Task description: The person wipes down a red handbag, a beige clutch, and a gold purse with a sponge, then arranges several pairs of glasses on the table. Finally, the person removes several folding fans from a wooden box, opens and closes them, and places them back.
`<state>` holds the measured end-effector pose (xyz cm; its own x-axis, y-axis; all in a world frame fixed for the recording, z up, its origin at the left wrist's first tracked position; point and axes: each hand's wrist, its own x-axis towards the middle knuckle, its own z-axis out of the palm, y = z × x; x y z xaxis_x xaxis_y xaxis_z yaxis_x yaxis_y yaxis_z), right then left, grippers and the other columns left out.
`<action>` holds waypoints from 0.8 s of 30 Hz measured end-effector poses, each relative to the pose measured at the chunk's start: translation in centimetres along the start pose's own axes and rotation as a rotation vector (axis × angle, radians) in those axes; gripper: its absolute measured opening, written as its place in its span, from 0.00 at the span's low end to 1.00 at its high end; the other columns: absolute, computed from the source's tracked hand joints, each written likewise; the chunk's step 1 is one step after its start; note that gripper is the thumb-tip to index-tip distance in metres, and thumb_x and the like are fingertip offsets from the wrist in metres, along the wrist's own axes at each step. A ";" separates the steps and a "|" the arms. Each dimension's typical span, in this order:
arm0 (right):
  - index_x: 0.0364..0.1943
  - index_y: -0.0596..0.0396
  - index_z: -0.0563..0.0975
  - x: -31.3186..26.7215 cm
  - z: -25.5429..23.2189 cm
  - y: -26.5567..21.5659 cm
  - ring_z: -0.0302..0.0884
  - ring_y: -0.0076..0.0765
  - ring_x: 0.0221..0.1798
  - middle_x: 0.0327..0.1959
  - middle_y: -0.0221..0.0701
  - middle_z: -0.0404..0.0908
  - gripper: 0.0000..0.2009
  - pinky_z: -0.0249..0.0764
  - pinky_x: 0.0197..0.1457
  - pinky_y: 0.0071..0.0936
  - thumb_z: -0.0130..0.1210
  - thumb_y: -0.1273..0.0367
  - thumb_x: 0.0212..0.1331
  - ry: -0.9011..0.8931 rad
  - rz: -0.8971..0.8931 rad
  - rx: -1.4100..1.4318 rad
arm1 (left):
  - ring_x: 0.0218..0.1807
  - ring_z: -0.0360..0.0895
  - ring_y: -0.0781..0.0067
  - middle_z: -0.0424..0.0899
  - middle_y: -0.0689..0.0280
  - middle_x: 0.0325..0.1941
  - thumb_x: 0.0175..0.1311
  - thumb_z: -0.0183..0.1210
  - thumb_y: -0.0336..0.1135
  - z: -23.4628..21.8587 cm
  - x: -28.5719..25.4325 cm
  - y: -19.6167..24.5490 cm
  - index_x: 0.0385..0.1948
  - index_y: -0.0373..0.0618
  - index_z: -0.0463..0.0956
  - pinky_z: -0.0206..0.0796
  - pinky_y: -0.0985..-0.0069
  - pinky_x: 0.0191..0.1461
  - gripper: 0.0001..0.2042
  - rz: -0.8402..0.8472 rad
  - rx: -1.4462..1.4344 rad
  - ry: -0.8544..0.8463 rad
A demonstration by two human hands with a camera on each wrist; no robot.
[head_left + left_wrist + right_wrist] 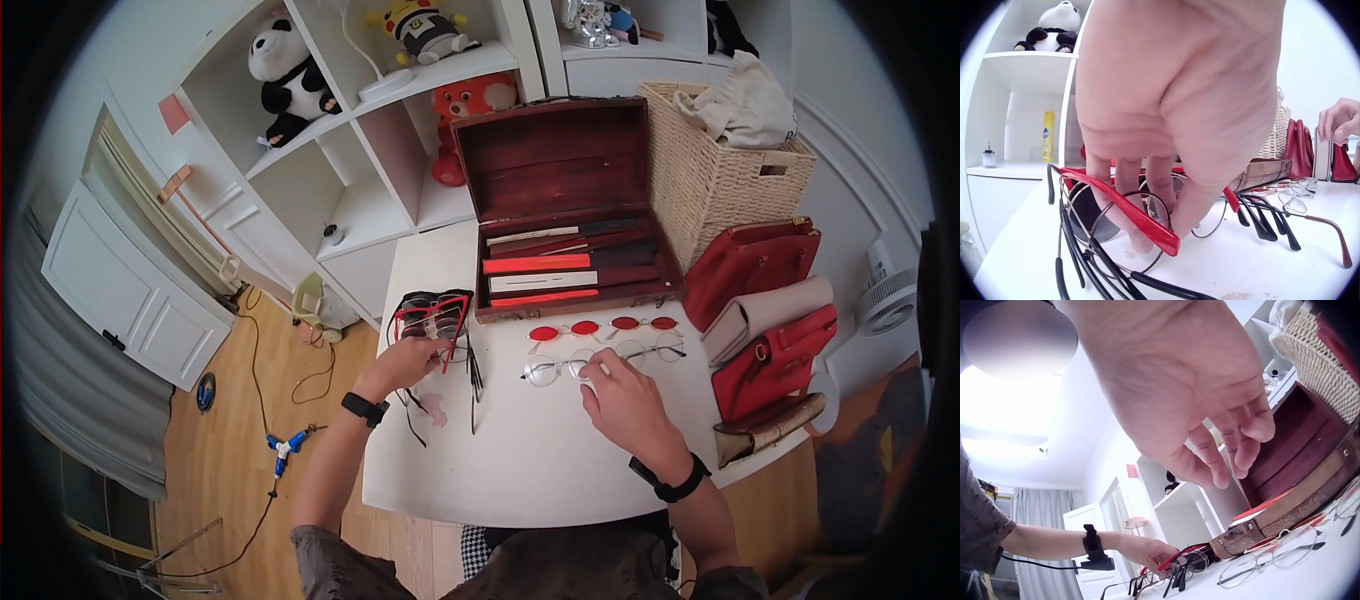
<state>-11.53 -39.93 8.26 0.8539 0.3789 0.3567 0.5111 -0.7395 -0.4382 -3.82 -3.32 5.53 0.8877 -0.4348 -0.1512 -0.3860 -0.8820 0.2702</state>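
Observation:
At the table's left, the left hand [405, 368] reaches into a stack of glasses with red, black and thin wire frames. In the left wrist view its fingers and thumb pinch wire-rimmed glasses [1155, 195] beside a red temple arm [1129, 209]; the fingertips are partly hidden. The right hand [630, 408] is over clear round glasses [541, 372], fingers loosely bent. In the right wrist view this hand [1179, 394] holds nothing and is apart from the clear glasses [1294, 545]. Red-lensed glasses [543, 334] lie just behind the clear ones.
Behind the glasses stands an open wooden chest [560, 160] holding red, white and dark slats. A wicker basket [735, 185] is at back right, with red bags [750, 265] along the right edge. White shelves [385, 165] with plush toys stand behind the table [520, 460].

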 end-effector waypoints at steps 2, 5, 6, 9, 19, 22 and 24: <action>0.36 0.60 0.78 -0.1 0.2 0.0 0.80 0.41 0.40 0.41 0.34 0.74 0.07 0.79 0.38 0.39 0.59 0.73 0.54 -0.014 -0.009 -0.004 | 0.45 0.80 0.48 0.82 0.52 0.39 0.59 0.57 0.26 0.0 -0.3 0.4 0.56 0.43 0.71 0.71 0.60 0.50 0.21 0.000 -0.037 0.028; 0.36 0.60 0.78 0.0 0.4 -0.2 0.80 0.40 0.40 0.41 0.34 0.74 0.07 0.79 0.38 0.38 0.59 0.73 0.54 -0.005 -0.027 -0.008 | 0.44 0.79 0.49 0.81 0.51 0.35 0.57 0.56 0.25 1.0 -0.5 -0.5 0.58 0.49 0.70 0.71 0.59 0.49 0.24 0.036 0.013 0.024; 0.36 0.60 0.78 0.0 0.4 -0.3 0.80 0.40 0.40 0.41 0.34 0.74 0.07 0.79 0.38 0.38 0.59 0.73 0.54 -0.007 -0.027 -0.007 | 0.44 0.79 0.49 0.81 0.52 0.35 0.57 0.57 0.26 1.1 -0.5 -0.7 0.58 0.48 0.70 0.71 0.59 0.49 0.24 0.033 0.016 -0.005; 0.36 0.59 0.78 0.1 0.4 -0.6 0.80 0.40 0.40 0.41 0.34 0.74 0.07 0.79 0.38 0.37 0.60 0.73 0.54 -0.019 -0.026 -0.002 | 0.45 0.78 0.49 0.80 0.52 0.36 0.57 0.59 0.29 1.0 -0.9 -0.7 0.57 0.47 0.71 0.70 0.60 0.50 0.23 0.096 -0.020 -0.001; 0.39 0.66 0.76 2.8 4.9 -4.7 0.81 0.56 0.43 0.41 0.47 0.79 0.13 0.79 0.43 0.45 0.55 0.68 0.58 -0.277 0.005 0.237 | 0.40 0.81 0.46 0.83 0.50 0.36 0.59 0.61 0.31 1.6 -0.7 1.1 0.45 0.40 0.77 0.71 0.58 0.44 0.13 -0.019 -0.106 0.094; 0.41 0.68 0.75 5.1 9.3 -5.9 0.81 0.60 0.45 0.43 0.52 0.81 0.17 0.78 0.47 0.47 0.55 0.63 0.60 -0.504 0.133 0.330 | 0.39 0.81 0.47 0.84 0.50 0.35 0.60 0.60 0.30 1.8 -0.9 0.9 0.46 0.40 0.77 0.72 0.59 0.44 0.13 0.029 -0.133 0.116; 0.42 0.69 0.74 6.0 11.3 -6.8 0.81 0.59 0.46 0.44 0.53 0.81 0.20 0.78 0.48 0.47 0.57 0.60 0.59 -0.533 0.211 0.317 | 0.39 0.80 0.48 0.83 0.51 0.34 0.58 0.61 0.29 1.2 -1.1 1.4 0.44 0.40 0.78 0.71 0.60 0.44 0.12 0.018 -0.126 0.103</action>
<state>-8.81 -26.29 4.03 0.8289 0.5277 -0.1855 0.2619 -0.6592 -0.7049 -5.65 -4.28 4.89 0.9043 -0.4240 -0.0488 -0.3735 -0.8414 0.3905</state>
